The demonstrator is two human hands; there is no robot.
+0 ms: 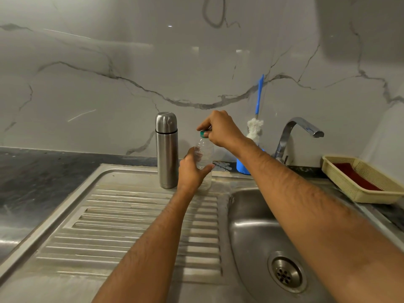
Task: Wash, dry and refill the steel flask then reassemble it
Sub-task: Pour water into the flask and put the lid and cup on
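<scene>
The left hand [192, 171] wraps its fingers and thumb round the body of a clear plastic water bottle [204, 158] standing on the ribbed steel drainboard [131, 226]. Above them, the right hand [220, 127] pinches the bottle's small green screw cap [203, 133] between its fingertips. Just left of the left hand's fingers stands the tall brushed-steel flask [166, 149], upright with its cap on. Right of the right hand's fingers a blue-handled bottle brush [256, 127] leans by the chrome tap [293, 136].
</scene>
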